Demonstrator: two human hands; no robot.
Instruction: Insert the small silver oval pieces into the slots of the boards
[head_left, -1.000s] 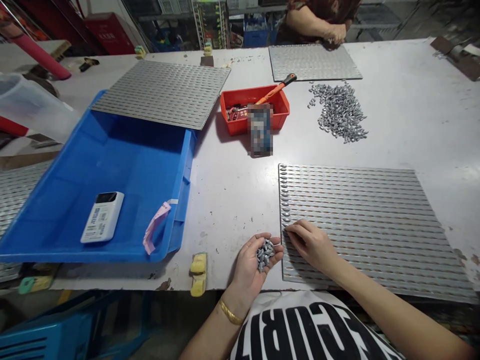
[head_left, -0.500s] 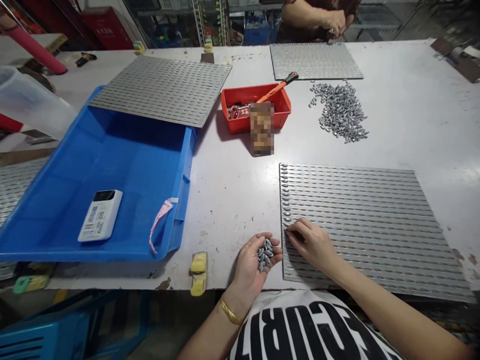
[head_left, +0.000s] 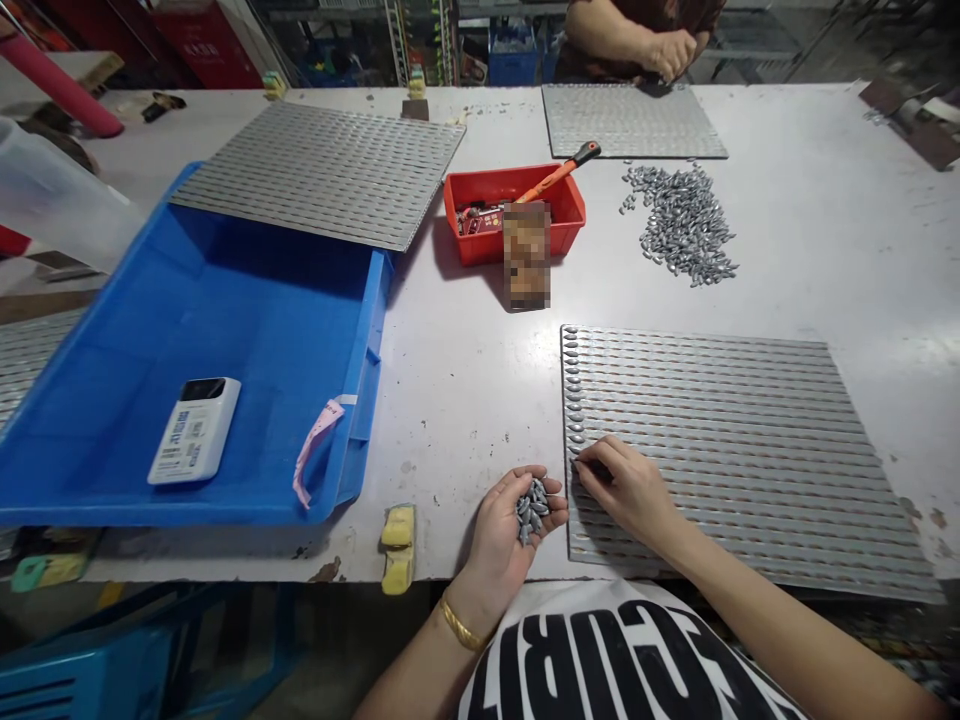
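Note:
My left hand (head_left: 504,525) is cupped palm up at the near table edge and holds a small heap of grey metal pieces (head_left: 532,508). My right hand (head_left: 628,488) rests on the left near part of a ridged metal plate (head_left: 735,440), fingertips pinched at the plate's left column of slots, where a row of pieces sits. Whether a piece is between those fingertips is hidden. A larger pile of the same grey pieces (head_left: 681,222) lies on the table beyond the plate.
A blue tray (head_left: 225,330) at left holds a white device (head_left: 193,429) and carries a second ridged plate (head_left: 322,172) on its far rim. A red bin (head_left: 512,212) with an orange-handled tool stands mid-table. Another person's hands (head_left: 667,50) work at a third plate (head_left: 630,120) across the table.
My hands have hardly moved; the right fingertips shifted slightly along the plate's left column. The other person's hands moved a little at the far plate.

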